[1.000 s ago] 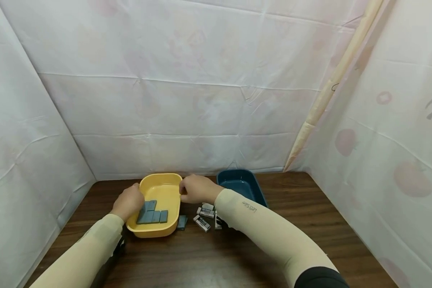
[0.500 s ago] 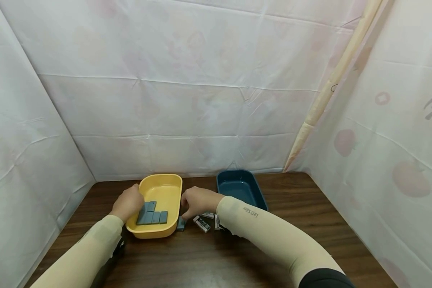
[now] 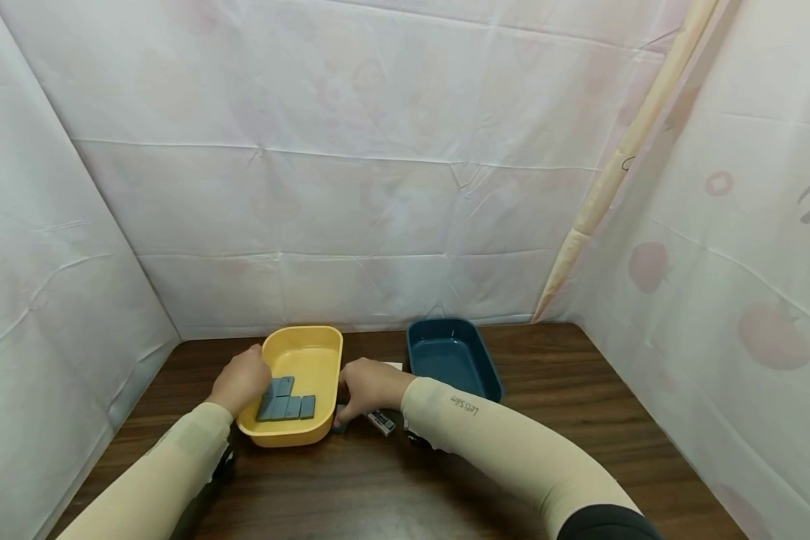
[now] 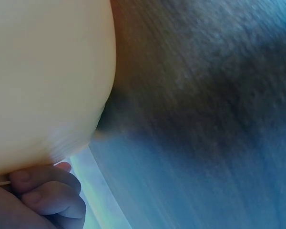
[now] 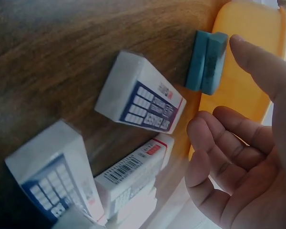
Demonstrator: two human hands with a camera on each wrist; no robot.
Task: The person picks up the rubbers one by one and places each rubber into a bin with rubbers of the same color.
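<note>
My left hand (image 3: 239, 380) grips the left rim of a yellow tray (image 3: 317, 345); the left wrist view shows curled fingers (image 4: 52, 195) beside its pale outer wall. Several flat blue-grey blocks (image 3: 290, 407) lie in the tray's near left part. Outside its right wall, two more blue-grey blocks (image 5: 207, 62) lie side by side on the table. Over them is my right hand (image 3: 373, 386), its thumb (image 5: 255, 62) close to one block and its other fingers (image 5: 205, 138) loosely bent, with a gap between. Whether the thumb touches is unclear.
Several white erasers in printed sleeves (image 5: 143, 98) lie right of the blocks, partly hidden under my right hand in the head view. A dark blue tray (image 3: 455, 356) stands behind my right forearm. White cloth walls (image 3: 378, 225) enclose the wooden table (image 3: 391, 487) at back and sides.
My right hand has come down and toward me from the yellow tray's right rim to the blue-grey blocks beside it. My left hand stays on the tray.
</note>
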